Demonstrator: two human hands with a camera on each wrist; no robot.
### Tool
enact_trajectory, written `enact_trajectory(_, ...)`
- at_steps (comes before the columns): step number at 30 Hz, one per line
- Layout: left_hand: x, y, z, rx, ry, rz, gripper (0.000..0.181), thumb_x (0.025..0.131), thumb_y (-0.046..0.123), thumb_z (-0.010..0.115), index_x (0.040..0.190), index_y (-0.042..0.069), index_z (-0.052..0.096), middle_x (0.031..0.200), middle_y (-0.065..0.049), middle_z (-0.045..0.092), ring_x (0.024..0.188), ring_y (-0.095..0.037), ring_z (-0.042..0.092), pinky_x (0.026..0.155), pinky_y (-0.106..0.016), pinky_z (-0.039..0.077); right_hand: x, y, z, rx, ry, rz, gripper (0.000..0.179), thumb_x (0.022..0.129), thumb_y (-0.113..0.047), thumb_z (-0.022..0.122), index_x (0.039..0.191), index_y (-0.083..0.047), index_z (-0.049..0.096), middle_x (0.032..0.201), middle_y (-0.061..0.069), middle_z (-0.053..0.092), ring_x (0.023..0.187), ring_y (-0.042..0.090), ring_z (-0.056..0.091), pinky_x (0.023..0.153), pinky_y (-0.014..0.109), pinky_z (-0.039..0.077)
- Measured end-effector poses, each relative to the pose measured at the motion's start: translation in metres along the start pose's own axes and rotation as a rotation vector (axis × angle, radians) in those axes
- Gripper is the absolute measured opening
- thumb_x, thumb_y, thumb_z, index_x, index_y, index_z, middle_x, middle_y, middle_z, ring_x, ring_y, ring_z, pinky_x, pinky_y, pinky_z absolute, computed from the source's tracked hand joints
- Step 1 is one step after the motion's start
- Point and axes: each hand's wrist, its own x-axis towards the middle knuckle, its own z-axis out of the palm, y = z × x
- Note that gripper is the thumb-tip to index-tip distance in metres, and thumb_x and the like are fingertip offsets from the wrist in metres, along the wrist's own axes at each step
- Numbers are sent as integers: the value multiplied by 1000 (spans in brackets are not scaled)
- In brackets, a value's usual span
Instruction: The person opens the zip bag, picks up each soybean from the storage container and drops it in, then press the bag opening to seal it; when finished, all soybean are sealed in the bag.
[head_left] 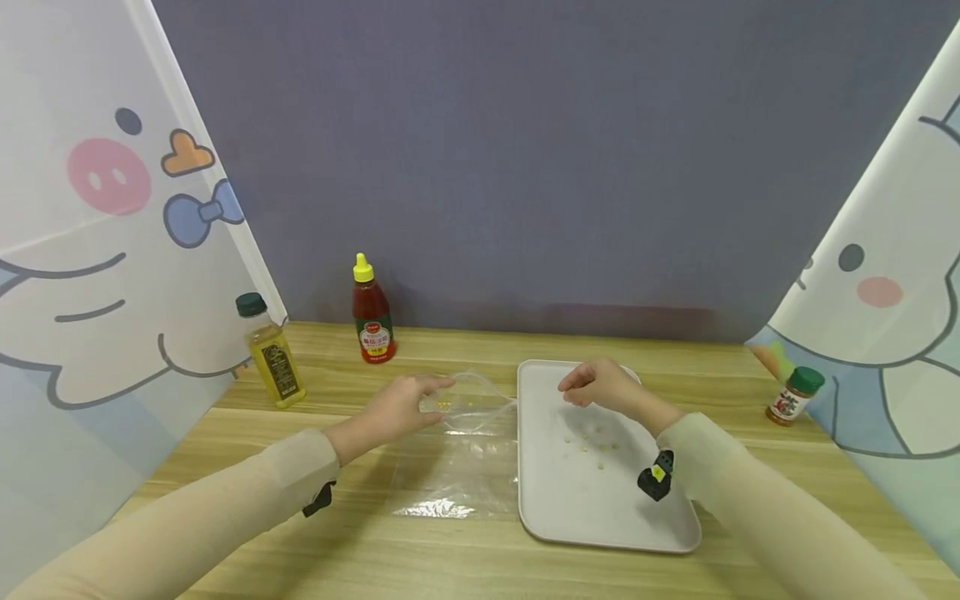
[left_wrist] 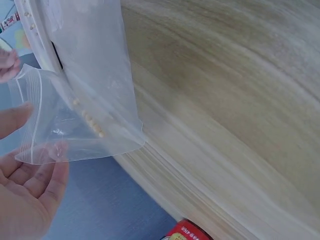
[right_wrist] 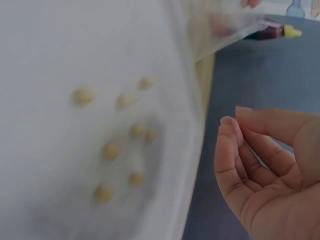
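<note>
A clear zip-lock bag lies on the table left of a white tray, its mouth raised and spread. My left hand holds the bag at its mouth, thumb and fingers apart on opposite sides. Several soybeans sit inside the bag. More soybeans are scattered on the tray. My right hand hovers above the tray's far part, thumb and fingertips drawn together and directed toward the bag. Between those fingertips no bean shows in the right wrist view.
A ketchup bottle with a yellow cap stands behind the bag. Farther left is an oil bottle with a dark green cap. A small green-lidded jar stands at the far right. A grey panel closes off the table's back.
</note>
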Motion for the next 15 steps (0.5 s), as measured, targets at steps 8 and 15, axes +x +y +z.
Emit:
enact_trajectory(8,0,3,-3,6,-3,-10,54,80,16,79,131,10,61,128,-8,65,106,-28,66,89,-44,55,-3,26,0,-86,-46,-31,12,82,-3,72,93,2,72,83,7,72,73,9,59,66,25,51)
enact_trajectory(15,-2,2,-3,-7,-7,-8,54,81,16,78,132,10,61,129,-8,65,107,-29,65,90,-44,55,-1,36,6,-152,-48,-5,9,76,-4,78,84,-3,73,73,-1,68,67,9,54,62,24,47)
